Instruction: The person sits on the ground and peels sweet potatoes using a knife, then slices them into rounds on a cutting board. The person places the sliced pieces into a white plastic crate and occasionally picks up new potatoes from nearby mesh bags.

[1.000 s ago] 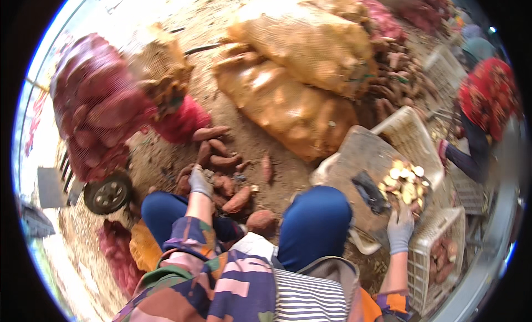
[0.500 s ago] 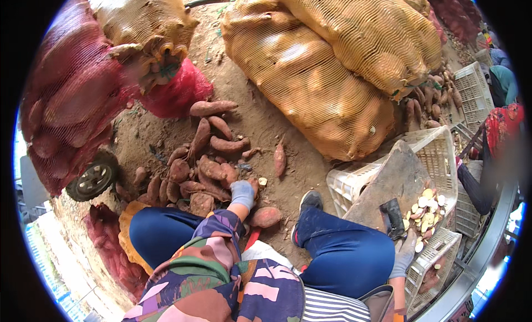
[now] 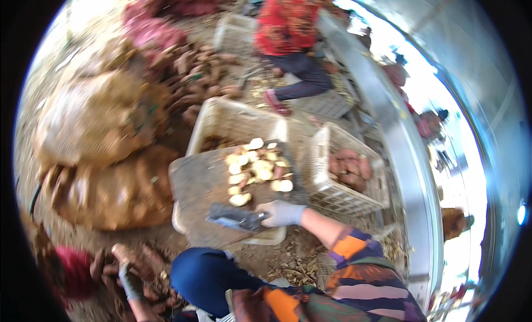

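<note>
My right hand (image 3: 284, 213), in a pale glove, is closed round the handle of a cleaver (image 3: 234, 218). The broad dark blade lies over the near part of a worn cutting board (image 3: 197, 180). Pale cut sweet potato pieces (image 3: 260, 169) are heaped on the board's far right part. Low on the left, my gloved left hand (image 3: 131, 282) is closed round a sweet potato (image 3: 120, 253) with a pale end. Beneath that hand are several whole sweet potatoes (image 3: 152, 261); blur hides the finger detail.
A white crate (image 3: 238, 114) stands under the board. Right of it, another crate (image 3: 346, 183) holds reddish sweet potatoes. Full mesh sacks (image 3: 100, 122) lie left. Beyond, a person in a red top (image 3: 288, 20) sits by a potato heap (image 3: 194, 72). A metal rail (image 3: 407, 150) runs along the right.
My view has swung right, toward the board. My right hand has come onto the cleaver's handle. The left hand, earlier on the potato pile, now has a sweet potato in it.
</note>
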The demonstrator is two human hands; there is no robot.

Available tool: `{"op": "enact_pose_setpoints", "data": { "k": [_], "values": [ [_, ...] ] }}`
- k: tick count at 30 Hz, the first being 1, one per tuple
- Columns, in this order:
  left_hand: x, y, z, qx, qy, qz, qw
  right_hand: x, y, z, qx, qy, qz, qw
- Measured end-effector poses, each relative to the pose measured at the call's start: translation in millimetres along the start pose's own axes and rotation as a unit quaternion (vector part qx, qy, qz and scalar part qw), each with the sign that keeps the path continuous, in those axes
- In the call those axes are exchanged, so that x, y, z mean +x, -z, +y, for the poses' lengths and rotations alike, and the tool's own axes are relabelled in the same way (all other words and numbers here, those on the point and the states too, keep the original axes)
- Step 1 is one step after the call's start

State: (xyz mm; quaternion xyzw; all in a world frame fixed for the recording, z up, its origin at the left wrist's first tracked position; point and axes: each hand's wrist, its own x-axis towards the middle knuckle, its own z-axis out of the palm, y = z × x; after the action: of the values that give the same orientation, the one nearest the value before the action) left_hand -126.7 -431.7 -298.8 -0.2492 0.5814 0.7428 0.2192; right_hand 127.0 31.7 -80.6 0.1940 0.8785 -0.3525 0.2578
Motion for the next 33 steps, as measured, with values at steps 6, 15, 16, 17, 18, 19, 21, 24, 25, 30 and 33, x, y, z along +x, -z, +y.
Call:
{"op": "enact_pose_setpoints", "data": {
  "k": [6,15,16,17,18,19,21,24,25,30,33],
  "values": [
    [-90.0,-145.3,104.1,0.033,-0.052,-0.252,0.966,1.8,21.3,37.9,-0.091,-0.071,0.114,0.987],
    [-143.3,-310.8,81.6,0.659,-0.284,-0.372,0.589,21.2,10.5,8.3,-0.085,-0.01,0.442,0.893],
    [-133.2,-307.1,72.7,0.671,-0.319,-0.369,0.558,18.6,3.1,-2.0,-0.069,0.014,0.422,0.904],
    [-125.0,-302.2,69.4,0.682,-0.328,-0.357,0.547,11.9,-3.5,-13.5,-0.066,0.023,0.396,0.916],
    [-119.3,-300.2,63.2,0.69,-0.337,-0.351,0.536,4.1,-10.6,-19.9,-0.067,0.026,0.37,0.926],
    [-114.5,-297.3,59.0,0.698,-0.346,-0.346,0.523,2.5,-20.4,-26.3,-0.084,0.0,0.347,0.934],
    [-121.5,-307.0,59.2,0.716,-0.338,-0.35,0.501,-3.8,-33.9,-26.9,-0.135,0.011,0.375,0.917],
    [-123.5,-314.9,60.7,0.726,-0.335,-0.365,0.477,-7.2,-32.6,-27.0,-0.178,0.038,0.377,0.908],
    [-122.7,-316.9,61.3,0.728,-0.336,-0.371,0.469,-6.8,-30.0,-27.2,-0.192,0.049,0.374,0.906],
    [-114.9,-320.6,60.0,0.739,-0.348,-0.381,0.434,-5.9,-4.7,-39.9,-0.262,0.031,0.281,0.923],
    [-117.0,-319.4,62.3,0.748,-0.345,-0.378,0.423,4.9,7.9,-60.1,-0.287,0.015,0.238,0.928]
  ]
}}
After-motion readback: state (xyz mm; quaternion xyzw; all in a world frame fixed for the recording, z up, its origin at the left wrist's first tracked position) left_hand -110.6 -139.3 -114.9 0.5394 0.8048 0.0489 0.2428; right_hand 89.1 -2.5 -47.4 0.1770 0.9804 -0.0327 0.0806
